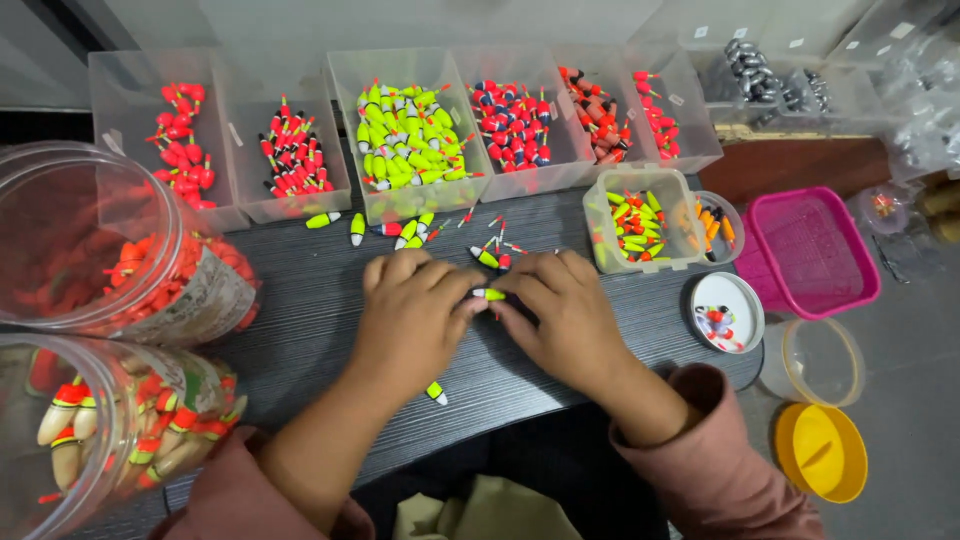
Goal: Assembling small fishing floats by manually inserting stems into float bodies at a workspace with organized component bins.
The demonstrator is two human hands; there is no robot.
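Both hands meet mid-desk, left hand (415, 315) and right hand (565, 310) pinching one yellow float (489, 294) between fingertips, sorted bins (410, 135) well stocked, loose floats (400, 230) scattered unsorted.

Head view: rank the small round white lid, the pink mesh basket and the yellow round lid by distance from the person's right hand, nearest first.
From the right hand:
1. Small round white lid, just to its right on the dark table.
2. Pink mesh basket, farther right, past the table edge.
3. Yellow round lid, lower right.
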